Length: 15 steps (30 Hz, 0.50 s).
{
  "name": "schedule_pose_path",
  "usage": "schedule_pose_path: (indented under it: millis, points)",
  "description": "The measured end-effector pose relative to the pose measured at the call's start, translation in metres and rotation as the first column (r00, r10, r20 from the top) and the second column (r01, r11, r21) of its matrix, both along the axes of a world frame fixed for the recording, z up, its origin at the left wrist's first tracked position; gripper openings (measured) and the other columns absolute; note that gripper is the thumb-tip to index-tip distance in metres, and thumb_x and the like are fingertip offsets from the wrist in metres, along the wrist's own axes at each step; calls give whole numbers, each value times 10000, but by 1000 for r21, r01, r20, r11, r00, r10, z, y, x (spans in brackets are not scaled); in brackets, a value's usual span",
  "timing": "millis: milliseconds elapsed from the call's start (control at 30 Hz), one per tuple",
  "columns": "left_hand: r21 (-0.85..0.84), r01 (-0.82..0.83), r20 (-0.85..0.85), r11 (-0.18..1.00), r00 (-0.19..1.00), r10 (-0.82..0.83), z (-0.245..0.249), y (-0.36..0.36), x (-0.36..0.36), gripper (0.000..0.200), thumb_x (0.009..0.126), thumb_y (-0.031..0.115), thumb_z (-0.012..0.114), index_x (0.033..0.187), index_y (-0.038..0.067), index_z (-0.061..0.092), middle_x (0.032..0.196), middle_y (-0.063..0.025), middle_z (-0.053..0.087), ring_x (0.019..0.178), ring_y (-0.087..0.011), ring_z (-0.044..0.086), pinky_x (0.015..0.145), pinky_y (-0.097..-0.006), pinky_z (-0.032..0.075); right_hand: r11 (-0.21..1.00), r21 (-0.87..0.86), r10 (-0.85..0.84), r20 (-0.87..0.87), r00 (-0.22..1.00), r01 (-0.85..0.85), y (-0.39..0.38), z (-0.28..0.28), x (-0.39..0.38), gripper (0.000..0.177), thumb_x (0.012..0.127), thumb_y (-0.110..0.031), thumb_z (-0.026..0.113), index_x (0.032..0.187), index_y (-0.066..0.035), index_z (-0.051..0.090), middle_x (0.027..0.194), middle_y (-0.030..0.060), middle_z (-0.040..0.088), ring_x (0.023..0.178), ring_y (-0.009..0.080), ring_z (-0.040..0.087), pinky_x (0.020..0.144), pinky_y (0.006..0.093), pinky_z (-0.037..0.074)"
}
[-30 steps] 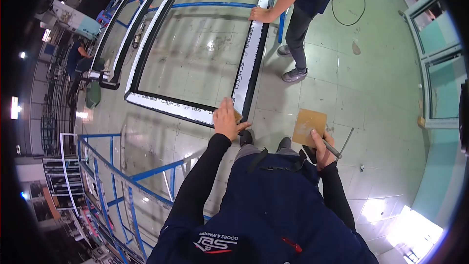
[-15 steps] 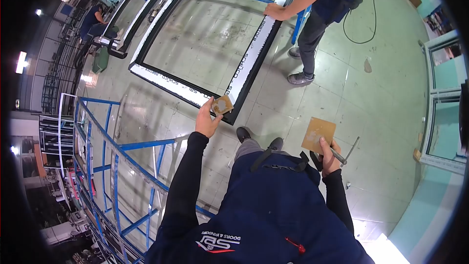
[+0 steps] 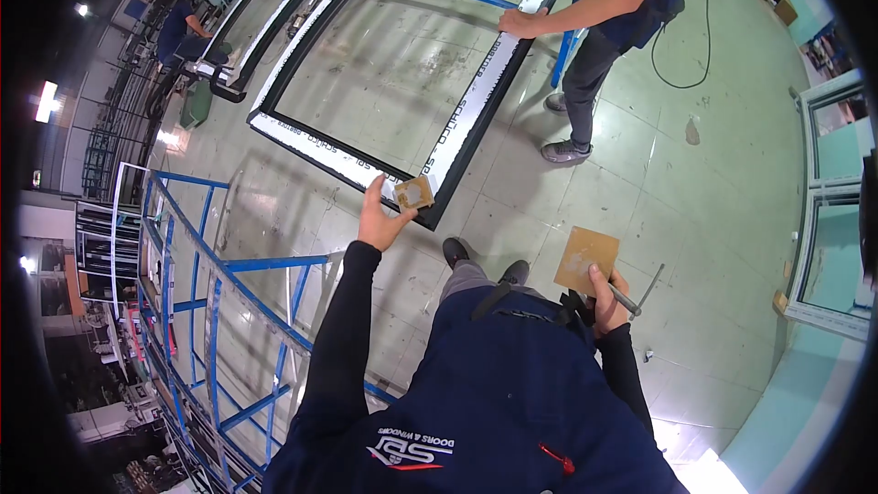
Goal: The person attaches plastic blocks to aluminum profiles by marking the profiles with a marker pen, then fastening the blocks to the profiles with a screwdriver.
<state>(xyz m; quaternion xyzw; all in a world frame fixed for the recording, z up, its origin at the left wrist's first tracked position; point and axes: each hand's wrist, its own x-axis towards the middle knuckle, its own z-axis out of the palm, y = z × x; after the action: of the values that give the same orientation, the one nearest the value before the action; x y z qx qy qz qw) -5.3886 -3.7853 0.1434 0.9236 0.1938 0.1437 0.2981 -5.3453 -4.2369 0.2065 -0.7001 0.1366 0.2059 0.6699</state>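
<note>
My left hand (image 3: 382,219) is open at the near corner of a black window frame (image 3: 315,151) covered with printed white protective film. At that corner lies a small tan square pad (image 3: 414,193) with a pale worn patch, between my spread fingers and thumb; the thumb is right at its lower edge. My right hand (image 3: 608,300) grips a larger tan square sheet (image 3: 585,261), the thumb pressed on its pale-smeared face. The same hand holds a grey-handled tool (image 3: 626,301), with a thin rod (image 3: 650,287) close beside it.
A co-worker (image 3: 631,18) stands at the frame's right side, one hand on it. Another person (image 3: 181,37) is bent over at the far left. A blue metal rack (image 3: 215,311) stands on my left. White-framed windows (image 3: 837,201) lean at the right wall; a cable (image 3: 681,85) lies on the floor.
The fingers of my left hand have spread away from the small tan pad, which stays at the frame corner. My right hand keeps its hold on the sheet and tool.
</note>
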Motion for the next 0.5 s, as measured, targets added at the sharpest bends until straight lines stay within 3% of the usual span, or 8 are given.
schedule_pose_path:
  millis: [33, 133, 200, 267, 333, 400, 500]
  points:
    - [58, -86, 93, 995, 992, 80, -3, -3, -4, 617, 832, 109, 751, 1362, -46, 475, 1273, -209, 589, 1208, -318, 562, 1034, -381, 445, 1000, 7, 18, 4, 1000, -18, -1, 1, 0, 362, 918, -362, 679, 999, -10, 654, 715, -14, 574, 579, 58, 492, 499, 231, 369]
    - [-333, -338, -21, 881, 936, 351, -2, -42, -21, 531, 896, 165, 716, 1312, -82, 496, 1209, -184, 615, 1084, -237, 618, 928, -340, 497, 999, 25, 46, 55, 997, -47, 0, 11, -2, 372, 931, -349, 661, 1026, 10, 647, 778, 3, 608, 697, 85, 549, 599, 257, 438]
    - [-716, -175, -71, 676, 981, 179, -21, -88, -27, 501, 933, 204, 685, 1301, -85, 507, 1189, -157, 622, 990, -169, 636, 842, -311, 518, 986, -37, 163, 111, 980, -160, -2, 18, -3, 366, 937, -333, 656, 1042, 17, 642, 819, 23, 627, 753, 104, 562, 656, 275, 457]
    - [-915, -136, -200, 381, 971, -132, 22, -154, -13, 501, 952, 200, 662, 1336, -60, 471, 1129, -116, 638, 1006, -148, 610, 858, -269, 503, 953, -139, 290, 155, 945, -270, -7, 18, 1, 336, 940, -300, 652, 1048, 18, 637, 856, 58, 644, 782, 117, 559, 697, 288, 465]
    - [-911, 20, -82, 412, 971, -227, 41, -211, 4, 540, 945, 227, 677, 1353, -54, 463, 1234, -135, 588, 1056, -157, 593, 866, -286, 515, 956, -76, 292, 208, 933, -283, 5, 27, 5, 336, 923, -294, 672, 1043, 17, 635, 865, 106, 638, 785, 162, 579, 712, 317, 475]
    - [-840, 86, -63, 536, 966, -252, 67, -249, 19, 542, 926, 241, 706, 1330, -36, 474, 1285, -143, 546, 1086, -168, 580, 889, -290, 510, 924, -185, 375, 270, 887, -334, 17, 23, 8, 355, 902, -295, 696, 1045, 22, 627, 876, 129, 626, 794, 211, 596, 722, 339, 483]
    - [-973, -59, -111, 225, 968, -225, 83, -259, 34, 705, 896, 386, 707, 1336, -73, 404, 1234, -145, 558, 1073, -216, 605, 896, -335, 517, 850, -294, 516, 302, 801, -437, 40, 22, 10, 379, 871, -295, 733, 1038, 24, 615, 904, 155, 613, 818, 278, 613, 742, 365, 492]
